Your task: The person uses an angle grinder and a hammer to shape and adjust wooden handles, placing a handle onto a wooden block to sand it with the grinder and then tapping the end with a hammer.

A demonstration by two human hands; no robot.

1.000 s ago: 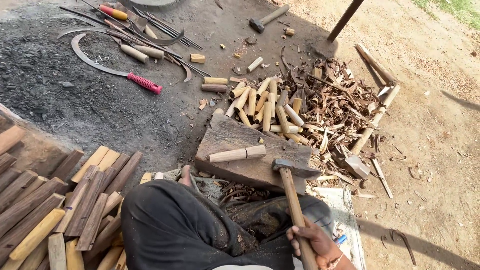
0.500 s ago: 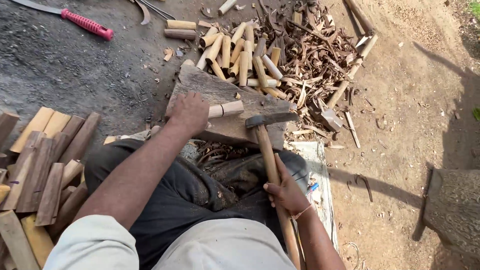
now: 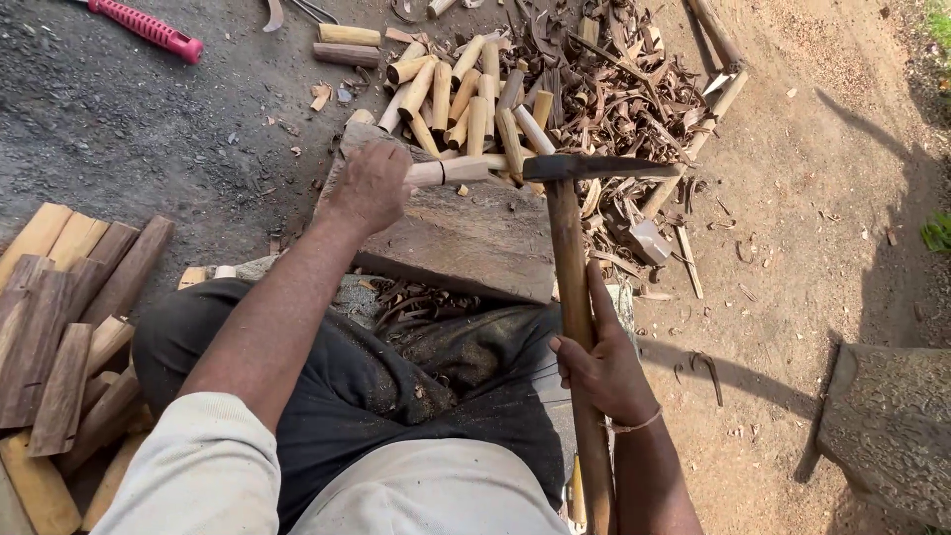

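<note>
Hands first: our left hand [image 3: 371, 186] is closed over the near-left end of a peg [image 3: 458, 170], a pale round stick lying crosswise on the block [image 3: 466, 243]; the fingers wrap it fully, so we cannot see their tips. Our right hand [image 3: 604, 365] grips the haft [image 3: 567, 260] of an adze [image 3: 594, 166], fingers curled around the wood, thumb laid along it. The adze head hangs just above the peg's right end; we cannot tell whether it touches.

Block: a weathered slab, flat on the ground, directly beyond our knees [image 3: 416, 367], which are in dark trousers.

Far of the block: a heap of finished pegs [image 3: 466, 94], pale and round, lying side by side. Right of that heap: a spread of brown shavings [image 3: 614, 79] and bark strips, reaching onto the sandy ground.

Near left: a stack of split billets [image 3: 69, 317], some pale, some dark, resting against our left leg.

Far left, on the dark ash-grey ground: a red-handled tool [image 3: 149, 28], blade out of view.

Near right: a stump [image 3: 887, 431], partly cut off by the edge, well apart from the right hand.
</note>
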